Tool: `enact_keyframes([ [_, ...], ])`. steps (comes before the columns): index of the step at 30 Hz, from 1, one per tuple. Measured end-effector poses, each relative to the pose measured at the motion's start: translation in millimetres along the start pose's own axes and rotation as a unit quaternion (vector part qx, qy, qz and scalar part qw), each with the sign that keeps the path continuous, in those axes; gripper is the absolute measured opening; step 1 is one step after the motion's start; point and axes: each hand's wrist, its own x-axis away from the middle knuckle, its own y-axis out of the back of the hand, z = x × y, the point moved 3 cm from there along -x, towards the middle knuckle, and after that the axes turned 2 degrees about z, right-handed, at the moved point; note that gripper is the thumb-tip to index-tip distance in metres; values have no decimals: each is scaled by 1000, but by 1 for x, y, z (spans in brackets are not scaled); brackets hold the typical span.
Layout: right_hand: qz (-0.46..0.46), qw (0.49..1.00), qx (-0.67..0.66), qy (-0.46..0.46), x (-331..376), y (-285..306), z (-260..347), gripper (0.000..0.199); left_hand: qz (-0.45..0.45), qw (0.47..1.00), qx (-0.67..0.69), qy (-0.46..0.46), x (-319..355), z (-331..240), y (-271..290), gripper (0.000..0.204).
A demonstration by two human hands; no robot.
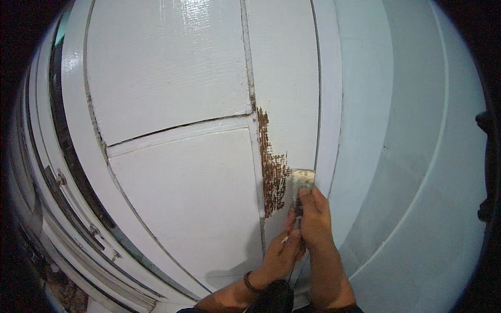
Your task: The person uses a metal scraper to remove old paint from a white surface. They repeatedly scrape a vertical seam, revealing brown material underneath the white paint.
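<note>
A white-painted panelled door [172, 78] fills the view. On its right stile, beside the centre rail, a brown patch of bare wood [272, 172] shows where the paint is gone. My right hand [314, 216] grips a flat scraper [302, 179] whose pale blade lies against the door just right of the patch. My left hand [280, 255], with a dark band on the wrist, is closed around the lower part of the same tool's handle, just under the right hand.
The white door frame [334, 130] and a pale wall [417, 156] lie to the right. At the left runs a dark gap along the door's edge [68, 146], with metal fittings [94, 229] beside it.
</note>
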Motion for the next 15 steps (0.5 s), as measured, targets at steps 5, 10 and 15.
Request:
enact_keyframes([
  [5,-162,980,-114,-21,43,46,-28,25,213,899,-382,-4,7,-30,13,45],
  [10,-138,983,11,-122,125,140,-148,14,-18,739,-585,-334,12,-114,48,47],
  [15,-87,955,141,-246,216,204,-291,17,-76,533,-749,-387,-20,-172,57,60],
])
